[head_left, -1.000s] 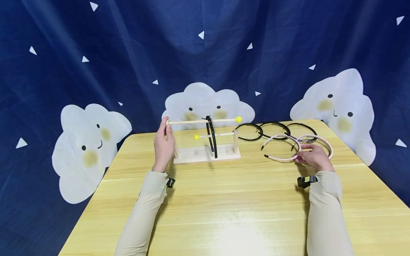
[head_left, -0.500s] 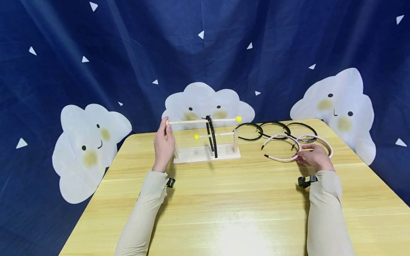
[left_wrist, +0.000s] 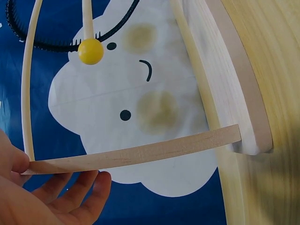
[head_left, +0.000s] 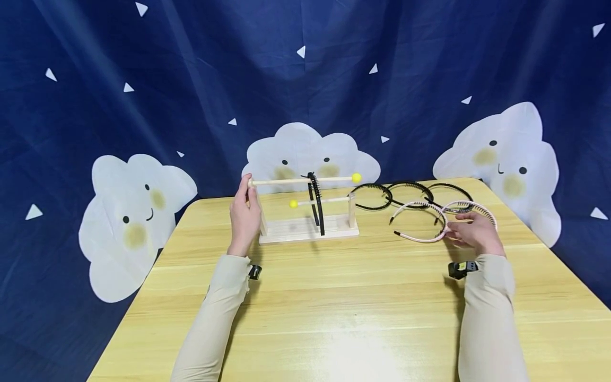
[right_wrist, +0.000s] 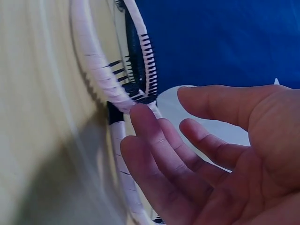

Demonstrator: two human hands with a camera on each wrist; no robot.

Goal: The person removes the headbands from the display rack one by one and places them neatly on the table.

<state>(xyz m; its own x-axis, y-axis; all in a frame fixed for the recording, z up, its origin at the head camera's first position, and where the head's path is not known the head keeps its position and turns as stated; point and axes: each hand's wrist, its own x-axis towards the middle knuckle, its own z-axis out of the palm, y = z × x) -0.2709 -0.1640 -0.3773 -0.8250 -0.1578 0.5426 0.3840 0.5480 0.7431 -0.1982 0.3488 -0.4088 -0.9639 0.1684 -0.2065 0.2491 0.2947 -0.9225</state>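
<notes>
My left hand (head_left: 245, 223) grips the top of the left post of a wooden stand (head_left: 286, 233), with the thumb on one side and fingers on the other in the left wrist view. Two rods tipped with yellow balls (head_left: 356, 178) extend from the stand's posts. A black toothed headband (head_left: 320, 215) hangs from the upper rod and encircles the lower one. At the right, my right hand (head_left: 479, 233) is by two pale pink headbands (head_left: 422, 240). Its fingers are spread and loosely bent beside the nearer pink band (right_wrist: 93, 58), thumb apart, pinching nothing.
Several black headbands (head_left: 372, 208) lie overlapping behind the pink ones, right of the stand. Everything rests on a light wooden table (head_left: 353, 297). A dark blue curtain (head_left: 305, 79) with white clouds hangs behind the table's far edge.
My right hand has shifted slightly right, its fingers drawing back from the left pink headband. The left hand keeps its hold on the post, and the stand has not moved.
</notes>
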